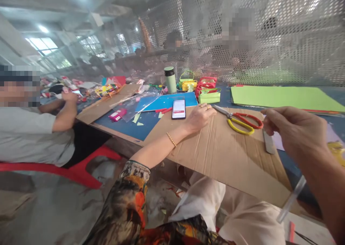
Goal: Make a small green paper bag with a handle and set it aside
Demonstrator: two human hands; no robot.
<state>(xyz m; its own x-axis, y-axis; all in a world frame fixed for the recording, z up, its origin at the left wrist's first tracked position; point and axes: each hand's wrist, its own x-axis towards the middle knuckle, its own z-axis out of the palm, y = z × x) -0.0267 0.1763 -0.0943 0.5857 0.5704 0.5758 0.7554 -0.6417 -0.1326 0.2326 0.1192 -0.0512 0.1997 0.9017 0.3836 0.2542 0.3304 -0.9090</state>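
My left hand [199, 118], a gold bracelet on its wrist, rests on the brown cardboard [215, 158] with its fingers curled in. What lies under those fingers, if anything, is hidden. Left of it is a phone [179, 109] with a lit screen. Scissors [239, 119] with one red and one yellow handle lie on the cardboard, their tips close to my left fingers. Over the right side, my right hand [299, 130] is closed in a pinch beside the red handle; I cannot make out anything in it. A grey flat strip [268, 143] lies just below its fingertips.
Behind are a blue sheet [167, 101], a green bottle [170, 80], small red bags [206, 84], a green paper bag [209, 95] and large green sheets [283, 97]. A pink box [118, 114] lies left. Another person [32, 130] sits at the far left. A perforated screen [242, 40] stands behind.
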